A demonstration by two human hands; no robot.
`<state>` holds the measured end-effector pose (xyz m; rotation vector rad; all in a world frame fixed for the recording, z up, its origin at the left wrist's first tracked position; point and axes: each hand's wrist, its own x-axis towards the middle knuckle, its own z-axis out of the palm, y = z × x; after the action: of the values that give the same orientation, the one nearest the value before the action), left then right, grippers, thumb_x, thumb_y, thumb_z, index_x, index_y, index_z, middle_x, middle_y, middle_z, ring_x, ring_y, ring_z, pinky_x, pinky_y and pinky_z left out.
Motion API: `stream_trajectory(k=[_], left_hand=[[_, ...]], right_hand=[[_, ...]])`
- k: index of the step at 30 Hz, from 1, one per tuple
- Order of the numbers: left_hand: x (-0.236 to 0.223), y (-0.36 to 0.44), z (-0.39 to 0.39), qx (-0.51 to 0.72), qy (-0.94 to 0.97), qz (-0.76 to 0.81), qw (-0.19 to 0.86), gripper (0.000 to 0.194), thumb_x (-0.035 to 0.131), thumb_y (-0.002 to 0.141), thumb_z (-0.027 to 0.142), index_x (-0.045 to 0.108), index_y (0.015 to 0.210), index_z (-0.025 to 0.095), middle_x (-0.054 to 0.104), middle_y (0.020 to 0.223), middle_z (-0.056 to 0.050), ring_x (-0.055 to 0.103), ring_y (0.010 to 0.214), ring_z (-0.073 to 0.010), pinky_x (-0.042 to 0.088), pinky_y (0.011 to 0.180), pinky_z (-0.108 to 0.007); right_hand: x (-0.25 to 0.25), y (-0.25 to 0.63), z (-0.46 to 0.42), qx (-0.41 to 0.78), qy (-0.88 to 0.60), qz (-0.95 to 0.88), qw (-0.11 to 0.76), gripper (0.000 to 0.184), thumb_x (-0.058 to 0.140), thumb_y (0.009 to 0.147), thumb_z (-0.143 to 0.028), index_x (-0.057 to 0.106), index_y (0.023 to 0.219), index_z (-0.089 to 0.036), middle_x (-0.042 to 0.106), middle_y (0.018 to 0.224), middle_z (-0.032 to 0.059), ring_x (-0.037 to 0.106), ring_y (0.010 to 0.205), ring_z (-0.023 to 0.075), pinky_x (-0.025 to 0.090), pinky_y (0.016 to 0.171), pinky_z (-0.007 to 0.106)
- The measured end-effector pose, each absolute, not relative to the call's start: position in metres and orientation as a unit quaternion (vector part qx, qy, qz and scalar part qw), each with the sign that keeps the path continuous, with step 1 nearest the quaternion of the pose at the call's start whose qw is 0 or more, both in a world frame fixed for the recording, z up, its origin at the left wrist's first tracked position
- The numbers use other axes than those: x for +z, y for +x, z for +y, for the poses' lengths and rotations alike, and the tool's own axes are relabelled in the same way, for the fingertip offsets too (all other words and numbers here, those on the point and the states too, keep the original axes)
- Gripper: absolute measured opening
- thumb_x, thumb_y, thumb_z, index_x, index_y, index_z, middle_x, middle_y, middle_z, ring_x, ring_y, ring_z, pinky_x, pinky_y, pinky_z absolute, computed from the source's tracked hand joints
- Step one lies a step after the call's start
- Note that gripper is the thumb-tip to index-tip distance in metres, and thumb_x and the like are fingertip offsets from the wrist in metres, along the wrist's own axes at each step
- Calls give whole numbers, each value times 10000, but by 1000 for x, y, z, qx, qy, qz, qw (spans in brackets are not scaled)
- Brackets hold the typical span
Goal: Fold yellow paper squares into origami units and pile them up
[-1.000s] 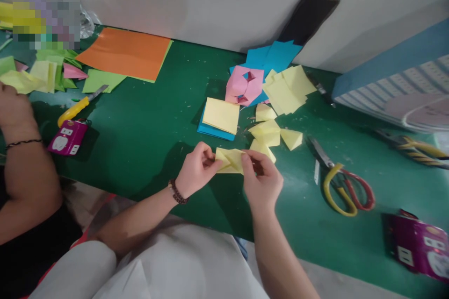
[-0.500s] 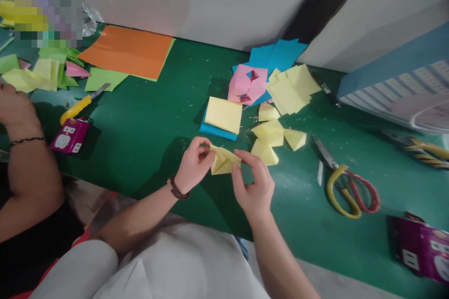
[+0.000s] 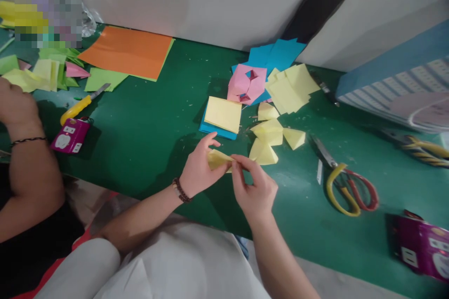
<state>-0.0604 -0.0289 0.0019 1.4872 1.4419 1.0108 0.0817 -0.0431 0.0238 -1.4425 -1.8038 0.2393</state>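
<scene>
A folded yellow paper piece (image 3: 217,159) is held between my two hands above the green table (image 3: 147,112). My left hand (image 3: 202,168) grips it with the thumb across its front, hiding part of it. At its right end, my right hand (image 3: 253,182) pinches the paper between thumb and index finger. Just beyond my hands lies a stack of yellow squares (image 3: 223,114) over blue paper (image 3: 210,126). Several folded yellow pieces (image 3: 268,131) rest to the right of it. Behind them sits a pink folded paper model (image 3: 246,84).
Scissors (image 3: 345,187) lie on the right, near pliers (image 3: 421,147) and a purple box (image 3: 423,247). Loose yellow squares (image 3: 293,88) and blue sheets (image 3: 275,56) are at the back. Leftward are orange paper (image 3: 129,51), a yellow cutter (image 3: 79,107) and another person's arm (image 3: 31,159).
My left thumb has moved rightward across the yellow paper, close to my right fingertips. The left index finger has lifted off it, and more of the paper is covered.
</scene>
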Motion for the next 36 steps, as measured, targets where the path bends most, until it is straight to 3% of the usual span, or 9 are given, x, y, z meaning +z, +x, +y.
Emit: stream_trajectory(k=[8, 15, 20, 23, 26, 29, 33, 36], left_hand=[[-5, -64, -24, 469, 454, 502, 568, 577, 535, 678, 31, 452, 1228, 185, 611, 1037, -57, 642, 923, -149, 548, 781, -260], [2, -63, -20, 433, 362, 507, 651, 237, 623, 743, 161, 543, 966, 164, 654, 929, -48, 667, 866, -194, 576, 623, -271], [1, -64, -20, 430, 387, 482, 658, 402, 641, 620, 11, 569, 991, 151, 680, 992, -60, 672, 911, -179, 567, 768, -291], [0, -65, -20, 414, 398, 465, 673, 457, 606, 625, -2, 565, 1055, 147, 666, 1085, -85, 681, 897, -172, 566, 763, -284], [0, -64, -20, 405, 421, 468, 663, 432, 581, 658, 26, 578, 1076, 137, 673, 1092, -98, 684, 881, -172, 571, 750, -280], [-1, -63, -21, 429, 430, 479, 634, 466, 550, 699, 65, 580, 1159, 138, 677, 1126, -105, 680, 911, -179, 575, 780, -290], [1, -62, -24, 454, 420, 504, 603, 482, 514, 758, 136, 585, 1235, 144, 689, 1121, -90, 677, 895, -185, 584, 754, -292], [4, -62, -24, 449, 382, 521, 617, 350, 495, 829, 234, 656, 1118, 120, 712, 1006, -79, 676, 815, -185, 586, 690, -292]], right_hand=[[23, 85, -39, 88, -630, -645, 423, 111, 617, 853, -223, 692, 932, -243, 739, 799, -7, 675, 615, 108, 532, 576, 198], [12, 84, -37, 176, -647, -579, 464, 152, 655, 832, -308, 689, 965, -242, 731, 874, 10, 689, 707, 137, 574, 663, 268], [10, 83, -34, 188, -647, -557, 486, 271, 685, 811, -301, 650, 1074, -244, 726, 910, 19, 692, 732, 138, 580, 647, 256], [9, 84, -32, 132, -648, -580, 476, 253, 692, 806, -295, 648, 1049, -238, 728, 915, 26, 691, 713, 142, 577, 628, 255], [8, 83, -32, 41, -624, -643, 443, 179, 677, 821, -259, 657, 999, -250, 731, 870, 13, 687, 677, 141, 576, 646, 261], [8, 81, -33, -11, -573, -697, 431, 216, 655, 837, -197, 630, 1041, -262, 735, 869, 6, 697, 708, 141, 573, 682, 255], [9, 79, -32, -10, -523, -739, 425, 300, 647, 828, -127, 588, 1093, -256, 736, 905, 25, 700, 767, 159, 576, 704, 278], [10, 79, -30, 23, -498, -756, 423, 353, 639, 822, -101, 573, 1135, -252, 733, 975, 41, 694, 848, 170, 583, 752, 302]])
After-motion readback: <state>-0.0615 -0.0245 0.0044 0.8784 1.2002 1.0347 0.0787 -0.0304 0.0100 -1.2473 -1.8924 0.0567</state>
